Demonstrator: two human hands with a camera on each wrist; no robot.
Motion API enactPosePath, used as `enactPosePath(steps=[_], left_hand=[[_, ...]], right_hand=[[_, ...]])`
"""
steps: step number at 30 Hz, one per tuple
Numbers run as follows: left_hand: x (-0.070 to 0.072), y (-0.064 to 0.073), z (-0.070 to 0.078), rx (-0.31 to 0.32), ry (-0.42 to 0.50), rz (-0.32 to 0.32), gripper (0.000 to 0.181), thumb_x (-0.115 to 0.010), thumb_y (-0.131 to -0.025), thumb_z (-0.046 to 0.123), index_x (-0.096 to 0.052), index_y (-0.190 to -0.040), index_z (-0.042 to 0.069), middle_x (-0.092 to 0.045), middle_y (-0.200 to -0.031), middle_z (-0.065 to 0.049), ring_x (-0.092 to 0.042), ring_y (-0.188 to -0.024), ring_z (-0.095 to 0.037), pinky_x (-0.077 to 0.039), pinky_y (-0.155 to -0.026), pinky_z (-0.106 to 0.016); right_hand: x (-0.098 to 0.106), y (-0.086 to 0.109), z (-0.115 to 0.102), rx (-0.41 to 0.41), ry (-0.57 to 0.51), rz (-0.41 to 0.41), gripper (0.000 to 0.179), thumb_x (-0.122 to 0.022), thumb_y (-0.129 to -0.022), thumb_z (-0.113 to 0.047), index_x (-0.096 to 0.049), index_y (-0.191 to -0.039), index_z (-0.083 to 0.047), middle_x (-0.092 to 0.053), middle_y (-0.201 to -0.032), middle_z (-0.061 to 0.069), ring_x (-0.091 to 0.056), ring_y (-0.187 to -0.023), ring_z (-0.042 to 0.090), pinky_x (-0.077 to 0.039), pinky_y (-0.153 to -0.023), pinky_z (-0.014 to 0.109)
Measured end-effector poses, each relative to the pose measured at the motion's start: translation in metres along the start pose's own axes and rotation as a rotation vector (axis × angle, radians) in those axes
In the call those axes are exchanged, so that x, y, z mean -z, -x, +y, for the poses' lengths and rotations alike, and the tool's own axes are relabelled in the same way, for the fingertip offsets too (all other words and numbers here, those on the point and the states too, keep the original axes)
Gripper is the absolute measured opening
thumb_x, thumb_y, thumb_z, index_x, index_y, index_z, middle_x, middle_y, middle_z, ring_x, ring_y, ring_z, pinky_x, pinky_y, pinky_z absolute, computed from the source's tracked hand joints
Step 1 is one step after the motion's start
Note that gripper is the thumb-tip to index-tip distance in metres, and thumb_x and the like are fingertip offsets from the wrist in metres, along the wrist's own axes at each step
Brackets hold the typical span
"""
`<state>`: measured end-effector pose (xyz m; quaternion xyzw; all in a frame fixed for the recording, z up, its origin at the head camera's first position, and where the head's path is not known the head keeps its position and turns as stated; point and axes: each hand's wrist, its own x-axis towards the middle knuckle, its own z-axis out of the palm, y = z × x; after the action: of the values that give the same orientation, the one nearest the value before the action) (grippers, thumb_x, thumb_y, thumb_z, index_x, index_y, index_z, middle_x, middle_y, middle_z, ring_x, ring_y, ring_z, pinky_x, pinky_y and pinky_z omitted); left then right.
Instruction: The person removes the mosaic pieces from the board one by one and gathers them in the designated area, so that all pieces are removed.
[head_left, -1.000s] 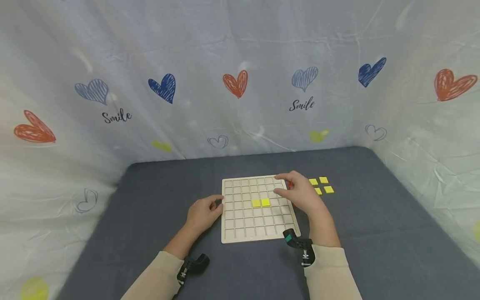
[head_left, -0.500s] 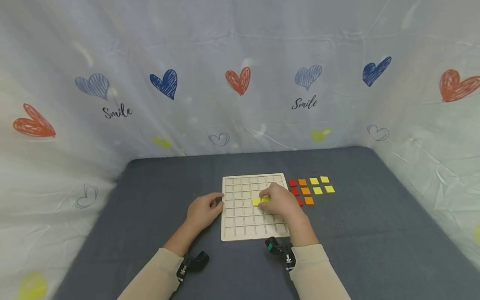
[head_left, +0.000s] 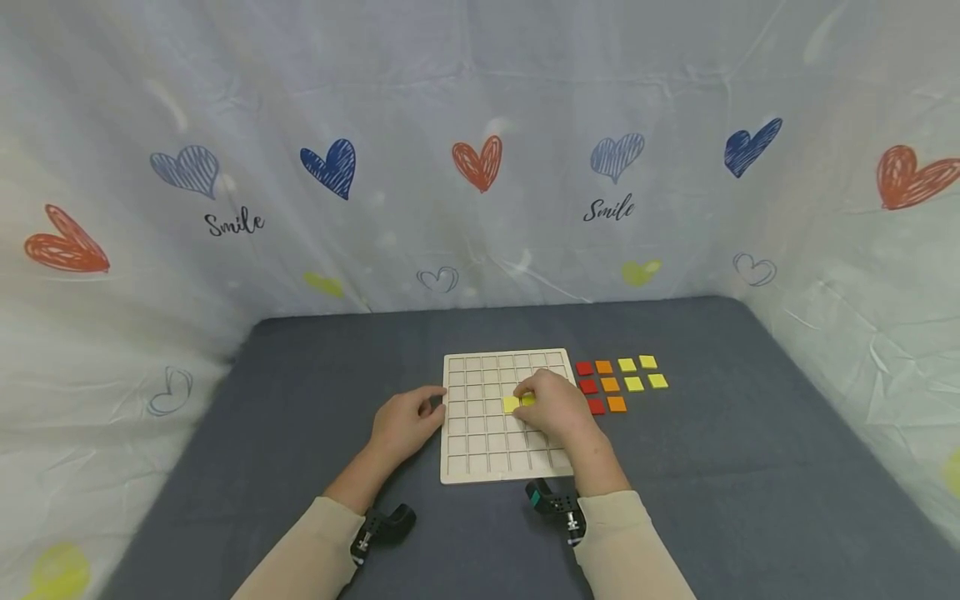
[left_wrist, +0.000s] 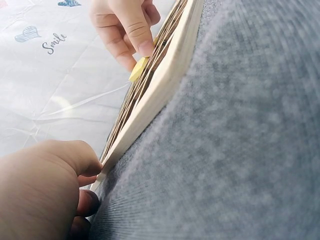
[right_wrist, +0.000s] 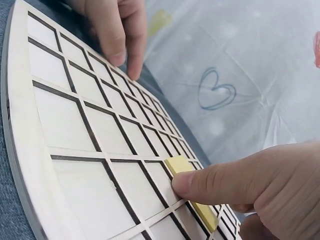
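A pale wooden grid board (head_left: 472,433) lies flat on the dark table, with two yellow square tiles side by side near its middle. My right hand (head_left: 558,408) reaches over the board and pinches the right-hand yellow tile (head_left: 528,400), partly covering it. The other yellow tile (head_left: 511,404) shows just left of the fingertips. In the right wrist view the thumb (right_wrist: 200,182) lies against the yellow piece (right_wrist: 205,212). At the board's left edge my left hand (head_left: 405,423) rests with relaxed, bent fingers, index finger and thumb touching the rim; in the left wrist view its lower fingers (left_wrist: 87,202) are partly hidden.
Right of the board lie rows of loose tiles: red ones (head_left: 588,387), orange ones (head_left: 611,384) and several yellow ones (head_left: 633,383). A pale curtain (head_left: 390,242) with printed hearts hangs behind the table (head_left: 337,358). Each wrist wears a black camera mount (head_left: 555,502).
The right hand has moved left and down from above the board's right edge onto the right-hand yellow tile, uncovering the red and orange tiles. The left hand has stayed at the board's edge.
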<state>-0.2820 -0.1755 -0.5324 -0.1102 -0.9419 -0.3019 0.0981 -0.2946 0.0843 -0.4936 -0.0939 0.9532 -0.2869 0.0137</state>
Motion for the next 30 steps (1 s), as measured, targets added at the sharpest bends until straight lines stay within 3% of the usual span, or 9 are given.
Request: enactPosePath(steps=[17, 24, 30], left_hand=[[-0.001, 0.0, 0.001, 0.004, 0.005, 0.003, 0.03, -0.066, -0.098, 0.022, -0.074, -0.127, 0.015, -0.044, -0.055, 0.007, -0.033, -0.047, -0.011, -0.027, -0.051, -0.03], [0.0, 0.0, 0.001, 0.012, 0.008, 0.001, 0.031, -0.065, -0.098, 0.022, -0.073, -0.128, 0.015, -0.044, -0.055, 0.007, -0.032, -0.047, -0.011, -0.027, -0.051, -0.03], [0.0, 0.0, 0.002, 0.006, 0.008, 0.005, 0.031, -0.065, -0.098, 0.021, -0.074, -0.127, 0.015, -0.044, -0.055, 0.007, -0.031, -0.047, -0.011, -0.026, -0.05, -0.03]], right_hand=[[0.004, 0.001, 0.004, -0.009, -0.063, 0.013, 0.027, -0.086, -0.084, -0.027, -0.081, -0.11, -0.019, -0.067, -0.108, -0.001, -0.063, -0.094, 0.021, -0.052, -0.081, 0.043], [0.024, 0.005, 0.002, 0.048, -0.179, 0.027, 0.029, -0.082, -0.09, -0.025, -0.078, -0.118, -0.018, -0.057, -0.098, 0.003, -0.05, -0.085, 0.023, -0.042, -0.068, 0.039], [0.048, 0.014, 0.008, 0.122, -0.238, 0.062, 0.033, -0.077, -0.094, -0.019, -0.073, -0.127, -0.011, -0.047, -0.094, 0.007, -0.042, -0.083, 0.024, -0.037, -0.066, 0.04]])
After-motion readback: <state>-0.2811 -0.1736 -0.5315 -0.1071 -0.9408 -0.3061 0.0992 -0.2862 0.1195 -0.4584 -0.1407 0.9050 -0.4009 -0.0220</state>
